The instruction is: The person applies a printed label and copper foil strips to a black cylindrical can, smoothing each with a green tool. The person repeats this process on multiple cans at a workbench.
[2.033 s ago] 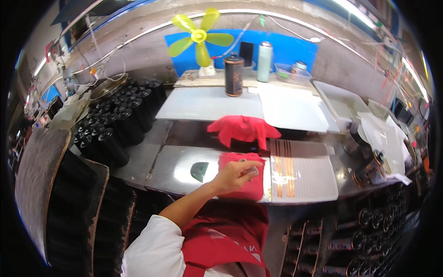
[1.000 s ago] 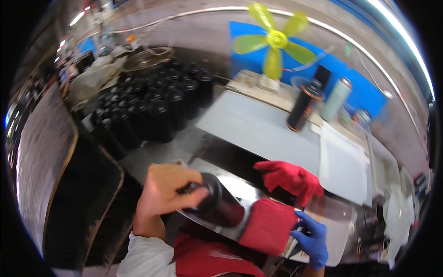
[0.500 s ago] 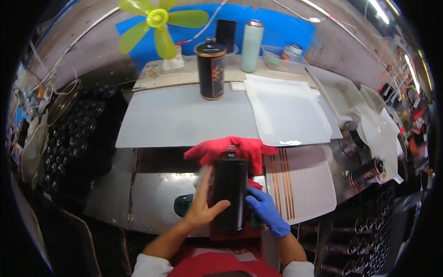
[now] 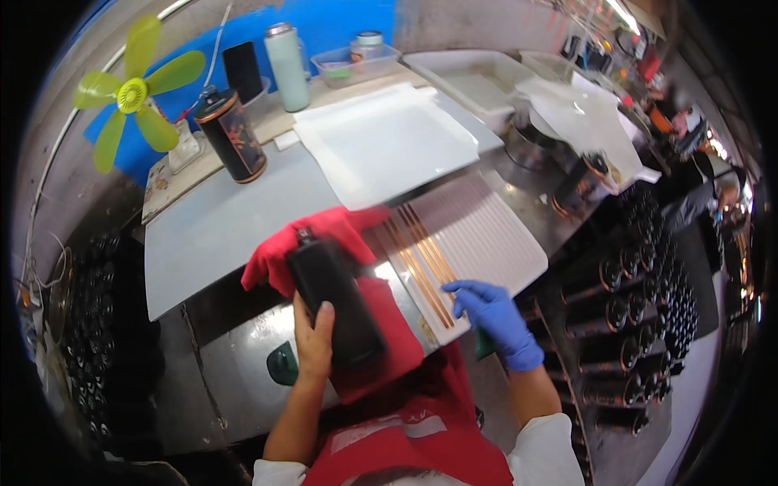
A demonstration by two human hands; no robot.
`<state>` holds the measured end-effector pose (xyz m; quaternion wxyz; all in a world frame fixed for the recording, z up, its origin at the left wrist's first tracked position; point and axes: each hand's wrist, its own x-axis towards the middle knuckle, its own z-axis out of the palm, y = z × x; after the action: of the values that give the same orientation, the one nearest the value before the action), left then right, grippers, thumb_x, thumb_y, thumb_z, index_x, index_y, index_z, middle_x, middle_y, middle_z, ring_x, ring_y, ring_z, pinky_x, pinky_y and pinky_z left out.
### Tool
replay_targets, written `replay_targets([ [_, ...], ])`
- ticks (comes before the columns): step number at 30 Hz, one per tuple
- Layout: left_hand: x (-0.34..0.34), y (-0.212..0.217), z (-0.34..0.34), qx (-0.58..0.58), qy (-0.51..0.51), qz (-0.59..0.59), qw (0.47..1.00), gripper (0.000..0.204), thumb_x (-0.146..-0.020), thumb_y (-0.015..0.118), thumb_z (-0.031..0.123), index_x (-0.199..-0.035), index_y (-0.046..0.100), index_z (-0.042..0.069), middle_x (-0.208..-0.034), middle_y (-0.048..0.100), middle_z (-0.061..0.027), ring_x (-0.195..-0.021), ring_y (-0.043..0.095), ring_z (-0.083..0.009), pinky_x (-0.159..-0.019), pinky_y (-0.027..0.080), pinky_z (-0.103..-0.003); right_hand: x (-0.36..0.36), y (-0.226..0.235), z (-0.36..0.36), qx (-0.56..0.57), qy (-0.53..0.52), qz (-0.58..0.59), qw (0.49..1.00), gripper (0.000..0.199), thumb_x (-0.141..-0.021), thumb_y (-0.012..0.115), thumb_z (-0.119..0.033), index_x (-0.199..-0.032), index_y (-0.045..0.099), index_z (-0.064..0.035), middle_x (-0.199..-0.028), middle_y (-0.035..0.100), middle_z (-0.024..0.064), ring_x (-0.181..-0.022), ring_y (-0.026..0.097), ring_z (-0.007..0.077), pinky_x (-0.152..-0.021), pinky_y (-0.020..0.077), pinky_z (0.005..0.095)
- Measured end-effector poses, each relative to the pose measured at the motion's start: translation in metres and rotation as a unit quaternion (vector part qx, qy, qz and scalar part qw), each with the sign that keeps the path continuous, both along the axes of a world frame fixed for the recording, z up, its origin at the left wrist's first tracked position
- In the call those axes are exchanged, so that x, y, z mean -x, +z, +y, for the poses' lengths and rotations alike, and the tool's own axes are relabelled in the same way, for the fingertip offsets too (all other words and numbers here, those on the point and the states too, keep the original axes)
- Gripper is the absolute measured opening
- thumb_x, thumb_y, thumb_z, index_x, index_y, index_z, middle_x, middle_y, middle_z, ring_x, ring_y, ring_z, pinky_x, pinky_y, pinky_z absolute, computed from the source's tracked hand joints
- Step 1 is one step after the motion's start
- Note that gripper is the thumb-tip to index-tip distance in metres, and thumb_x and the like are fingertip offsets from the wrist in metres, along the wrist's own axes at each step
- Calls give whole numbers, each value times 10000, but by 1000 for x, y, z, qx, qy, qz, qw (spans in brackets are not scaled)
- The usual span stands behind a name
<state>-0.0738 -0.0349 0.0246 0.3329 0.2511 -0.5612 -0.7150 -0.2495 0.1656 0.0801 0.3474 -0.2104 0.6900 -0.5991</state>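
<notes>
My left hand (image 4: 314, 340), bare, grips the side of a black bottle (image 4: 336, 304) that leans with its narrow neck pointing away from me. Under and behind the bottle lies a red cloth (image 4: 316, 231). My right hand (image 4: 494, 320) wears a blue glove and is over the near edge of a white ribbed tray (image 4: 494, 235). Its fingertips are at several thin copper-coloured strips (image 4: 425, 259) lying there; whether they pinch one I cannot tell. Below the glove a dark green piece (image 4: 484, 344) sticks out, mostly hidden, seemingly held in the palm.
A second dark green piece (image 4: 283, 364) lies on the metal table left of the bottle. A decorated black bottle (image 4: 232, 138) stands at the back beside a yellow-green fan (image 4: 132, 95). White sheets (image 4: 389, 146) cover the board. Many black bottles (image 4: 608, 324) are stacked at right and left.
My right hand has left the bottle and moved right to the strips, the green piece moving along. My left hand still holds the bottle, now tilted. The view has turned right.
</notes>
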Motion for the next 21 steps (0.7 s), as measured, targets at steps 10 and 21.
replay_targets([
  [10, -7, 42, 30, 304, 162, 22, 938, 380, -840, 611, -7, -1202, 503, 31, -933, 540, -24, -799, 503, -84, -736, 432, -209, 14, -28, 129, 88, -93, -69, 989, 292, -919, 518, -224, -1045, 633, 13, -683, 589, 0, -489, 425, 18, -468, 341, 153],
  [21, 134, 111, 61, 119, -277, -51, 952, 611, -872, 597, 170, -1375, 273, 51, -1263, 469, -153, -1066, 534, -226, -886, 451, -352, 113, 17, 47, 264, -125, -150, 945, 276, -934, 507, -238, -1015, 621, 0, -687, 563, 6, -454, 416, 32, -399, 315, 171],
])
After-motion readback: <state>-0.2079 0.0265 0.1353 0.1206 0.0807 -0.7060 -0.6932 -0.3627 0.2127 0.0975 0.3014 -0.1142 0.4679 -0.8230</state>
